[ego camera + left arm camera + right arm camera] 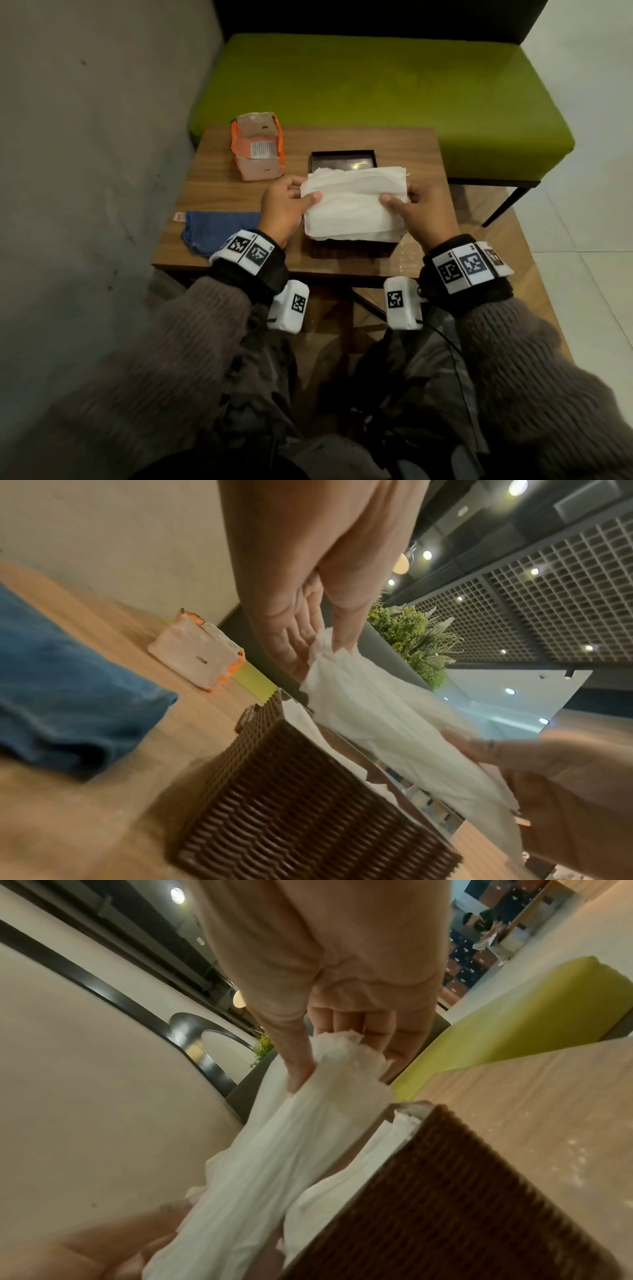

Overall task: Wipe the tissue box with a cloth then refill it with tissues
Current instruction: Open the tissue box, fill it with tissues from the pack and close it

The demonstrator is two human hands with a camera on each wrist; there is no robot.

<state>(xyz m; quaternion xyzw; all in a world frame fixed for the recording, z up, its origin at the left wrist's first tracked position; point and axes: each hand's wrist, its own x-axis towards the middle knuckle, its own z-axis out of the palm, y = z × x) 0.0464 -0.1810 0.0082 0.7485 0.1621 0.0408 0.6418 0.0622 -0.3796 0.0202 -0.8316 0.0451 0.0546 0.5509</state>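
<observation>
Two hands hold the tissue stack (354, 202) just above the open tissue box (352, 247) on the desk (212, 192): left hand (282, 209) and right hand (423, 212) each pinch one end, its long axis running left-right along the box

Wooden table (404, 147) against grey wall (85, 137); green bench (376, 85) behind; white tiled floor (589, 240); ceiling spotlights (517, 486); plant (411, 634).
</observation>
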